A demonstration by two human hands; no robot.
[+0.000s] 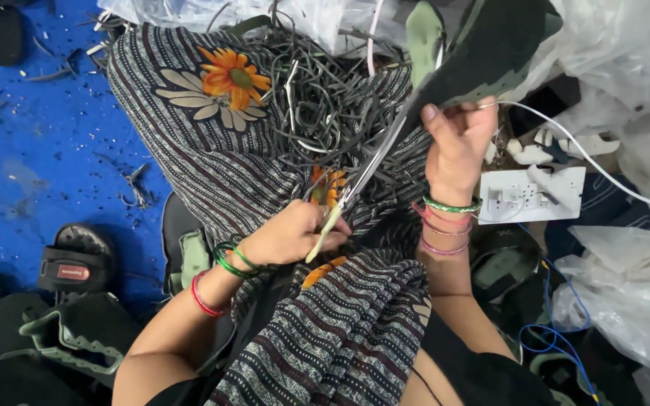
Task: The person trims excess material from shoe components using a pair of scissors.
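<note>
Left hand (289,234): closed around the pale handles of the scissors (355,188), just below the strip heap.
Scissors: blades slant up and right, meeting the lower edge of the sole piece (483,53).
Right hand (457,143): fingers pinched on the dark, green-edged sole piece, held right of the strip heap.
Strip heap (317,105): thin dark trimmings piled on the striped flowered cloth (212,150) over the lap.
Power strip (532,195): white, further right of the heap, beyond the right wrist.
Sandal (77,263): black, on the blue floor (31,150), well left of the heap.
</note>
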